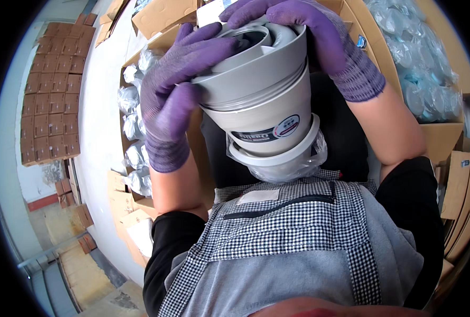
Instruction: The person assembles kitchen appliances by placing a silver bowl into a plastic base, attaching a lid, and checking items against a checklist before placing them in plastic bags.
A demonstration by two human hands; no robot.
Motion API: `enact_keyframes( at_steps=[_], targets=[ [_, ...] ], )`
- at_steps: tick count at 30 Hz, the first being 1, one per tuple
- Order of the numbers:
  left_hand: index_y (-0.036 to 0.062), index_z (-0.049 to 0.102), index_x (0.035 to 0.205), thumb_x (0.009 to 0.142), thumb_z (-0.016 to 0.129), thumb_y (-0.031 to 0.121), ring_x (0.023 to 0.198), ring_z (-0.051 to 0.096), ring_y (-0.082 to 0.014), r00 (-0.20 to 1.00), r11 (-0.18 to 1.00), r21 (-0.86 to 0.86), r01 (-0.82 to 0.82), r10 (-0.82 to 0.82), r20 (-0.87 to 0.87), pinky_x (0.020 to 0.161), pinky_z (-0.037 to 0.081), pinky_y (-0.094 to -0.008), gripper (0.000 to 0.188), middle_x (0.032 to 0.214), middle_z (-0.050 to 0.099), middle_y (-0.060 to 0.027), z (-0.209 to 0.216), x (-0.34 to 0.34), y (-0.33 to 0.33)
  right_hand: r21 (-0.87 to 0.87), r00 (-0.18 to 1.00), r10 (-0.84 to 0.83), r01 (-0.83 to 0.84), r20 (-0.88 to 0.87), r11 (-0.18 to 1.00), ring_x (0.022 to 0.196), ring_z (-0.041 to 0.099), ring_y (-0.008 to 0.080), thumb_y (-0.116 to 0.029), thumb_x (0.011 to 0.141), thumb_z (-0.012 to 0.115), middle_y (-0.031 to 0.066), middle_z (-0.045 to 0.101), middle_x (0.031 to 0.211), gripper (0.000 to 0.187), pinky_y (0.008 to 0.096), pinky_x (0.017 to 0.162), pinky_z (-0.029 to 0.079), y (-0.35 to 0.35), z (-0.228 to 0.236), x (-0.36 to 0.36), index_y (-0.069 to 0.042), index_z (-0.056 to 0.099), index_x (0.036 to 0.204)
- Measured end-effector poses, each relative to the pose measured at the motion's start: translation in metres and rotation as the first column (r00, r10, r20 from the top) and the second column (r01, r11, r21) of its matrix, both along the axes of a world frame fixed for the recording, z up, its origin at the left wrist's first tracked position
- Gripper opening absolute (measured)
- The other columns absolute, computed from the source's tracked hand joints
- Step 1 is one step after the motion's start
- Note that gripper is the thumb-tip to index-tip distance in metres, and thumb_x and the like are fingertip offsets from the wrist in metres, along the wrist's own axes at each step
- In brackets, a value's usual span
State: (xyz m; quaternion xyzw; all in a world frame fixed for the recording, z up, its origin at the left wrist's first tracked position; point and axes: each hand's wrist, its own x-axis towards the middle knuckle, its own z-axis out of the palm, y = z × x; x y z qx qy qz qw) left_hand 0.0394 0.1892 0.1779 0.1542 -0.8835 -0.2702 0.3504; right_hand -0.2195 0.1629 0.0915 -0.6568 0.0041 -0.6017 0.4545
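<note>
Purple-gloved left hand (171, 87), fingers spread, and purple-gloved right hand (318, 25) clasp opposite sides of round grey-and-cream plastic bucket (258, 103), neither nearer, long axis tipped leftward at mouth.

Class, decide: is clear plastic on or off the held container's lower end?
On: clear plastic shows, wrinkled, around the container below the white rim.

a warehouse, judging by stacked cartons (55, 95) and boxed, bagged goods (419, 66).
</note>
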Motion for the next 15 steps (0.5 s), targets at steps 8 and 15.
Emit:
enact_keyframes(
  at_steps=[8,15],
  targets=[
    [0.0036,0.070,0.106,0.088,0.071,0.044,0.086,0.071,-0.0349,0.682,0.668,-0.644,-0.373,0.668,0.298,0.076,0.055,-0.0423,0.044,0.091,0.072,-0.0163,0.040,-0.098,0.087,-0.121,0.814,0.581,-0.574,0.022,0.810,0.146,0.042,0.0407,-0.051,0.095,0.065,0.0212,0.040,0.157,0.060,0.0592,0.117,0.041,-0.034,0.004,0.053,-0.008,0.057,0.137],
    [0.0000,0.076,0.114,0.095,0.044,0.073,0.118,0.068,-0.0339,0.987,0.991,0.020,-0.136,0.137,-0.089,0.120,0.029,-0.0572,0.082,0.114,0.076,-0.0171,-0.012,-0.008,0.008,0.008,0.971,-0.208,0.210,-0.118,0.978,0.128,0.062,0.0294,-0.025,0.101,0.046,0.0198,0.067,0.131,0.043,0.0387,0.115,0.045,0.017,0.007,0.004,0.003,0.066,0.128]
  ],
)
